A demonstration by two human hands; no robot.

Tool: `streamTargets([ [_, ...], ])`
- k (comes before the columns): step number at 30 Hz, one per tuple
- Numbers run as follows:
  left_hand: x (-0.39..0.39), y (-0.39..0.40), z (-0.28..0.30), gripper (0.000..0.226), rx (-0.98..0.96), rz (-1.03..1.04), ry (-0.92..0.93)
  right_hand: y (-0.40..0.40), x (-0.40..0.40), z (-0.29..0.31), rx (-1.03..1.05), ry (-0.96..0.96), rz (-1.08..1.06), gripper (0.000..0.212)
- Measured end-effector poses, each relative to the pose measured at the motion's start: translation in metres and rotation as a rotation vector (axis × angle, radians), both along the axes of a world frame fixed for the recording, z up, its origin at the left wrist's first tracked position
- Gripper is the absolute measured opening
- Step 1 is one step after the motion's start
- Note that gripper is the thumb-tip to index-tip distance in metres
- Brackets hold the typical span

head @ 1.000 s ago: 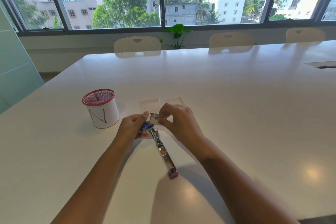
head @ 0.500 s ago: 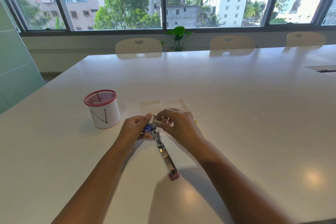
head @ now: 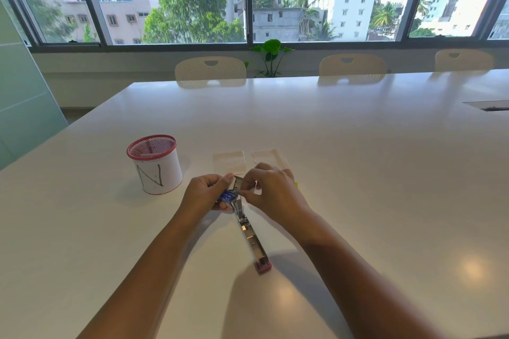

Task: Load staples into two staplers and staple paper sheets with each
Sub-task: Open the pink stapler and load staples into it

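There is one view only, from the camera on my head, wide-angle, looking forward and down over the glossy white table (head: 358, 173). My forearms enter from the bottom edge, close below it; the row of windows (head: 248, 14) lies far ahead.

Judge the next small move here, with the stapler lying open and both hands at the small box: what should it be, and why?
Probably draw a staple strip out of the small blue box and bring it to the open stapler. The left hand holds the box, the right hand pinches at its opening, and the stapler lies unfolded just below them.
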State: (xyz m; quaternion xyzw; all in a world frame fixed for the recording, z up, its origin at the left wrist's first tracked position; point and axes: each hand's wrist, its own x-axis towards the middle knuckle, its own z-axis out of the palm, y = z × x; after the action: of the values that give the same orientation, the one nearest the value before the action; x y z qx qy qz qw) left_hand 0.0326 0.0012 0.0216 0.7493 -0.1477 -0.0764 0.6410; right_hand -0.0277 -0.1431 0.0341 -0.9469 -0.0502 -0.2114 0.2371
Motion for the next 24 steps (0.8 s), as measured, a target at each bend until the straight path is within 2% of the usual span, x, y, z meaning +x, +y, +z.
streamTargets([
  [6, -0.0008, 0.0008, 0.0009, 0.019, -0.071, 0.090, -0.050, 0.0017, -0.0020, 0.0032, -0.063, -0.043, 0.013, 0.027],
  [11, -0.0025, -0.0011, 0.0008, 0.019, -0.079, 0.096, -0.024, 0.0027, -0.0026, 0.0021, -0.023, -0.033, 0.000, 0.020],
  [19, 0.0005, -0.0008, -0.0014, 0.020, -0.068, 0.082, 0.064, 0.0007, 0.0007, 0.0049, 0.282, 0.077, 0.023, 0.007],
  [24, 0.0027, 0.0007, -0.0020, 0.019, -0.111, 0.092, 0.107, 0.0000, 0.0009, 0.0095, 0.522, 0.051, 0.016, 0.011],
])
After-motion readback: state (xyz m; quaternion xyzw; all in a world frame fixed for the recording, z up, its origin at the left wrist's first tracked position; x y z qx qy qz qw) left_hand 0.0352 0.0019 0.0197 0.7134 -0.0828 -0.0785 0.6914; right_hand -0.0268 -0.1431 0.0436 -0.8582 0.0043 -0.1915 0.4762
